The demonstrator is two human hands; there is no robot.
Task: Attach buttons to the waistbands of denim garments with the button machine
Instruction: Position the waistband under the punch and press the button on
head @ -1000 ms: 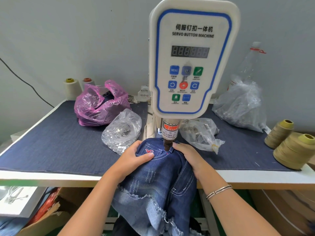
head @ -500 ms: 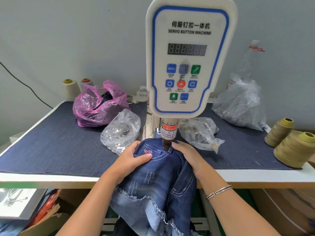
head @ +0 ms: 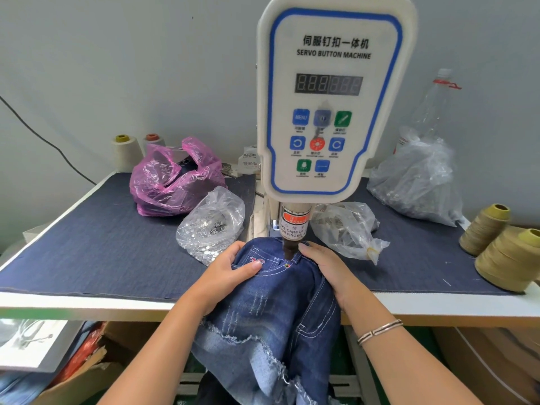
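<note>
Denim shorts (head: 271, 311) draped over table edge, waistband under button machine (head: 333, 112) ram (head: 290, 248) | left hand (head: 226, 276) grips waistband, thumb on top | right hand (head: 327, 266) grips other side | step: positioning for press | next likely: keep fingers off ram, trigger press

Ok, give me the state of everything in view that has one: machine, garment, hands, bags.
Button machine: display digits unlit, punch head down on the waistband.
Denim garment: waistband under the punch, rest hanging off the table edge.
Left hand: grips the waistband, thumb on top.
Right hand: holds the waistband beside the punch.
Pink bag: open at the top.
Clear bag of buttons: open.
</note>
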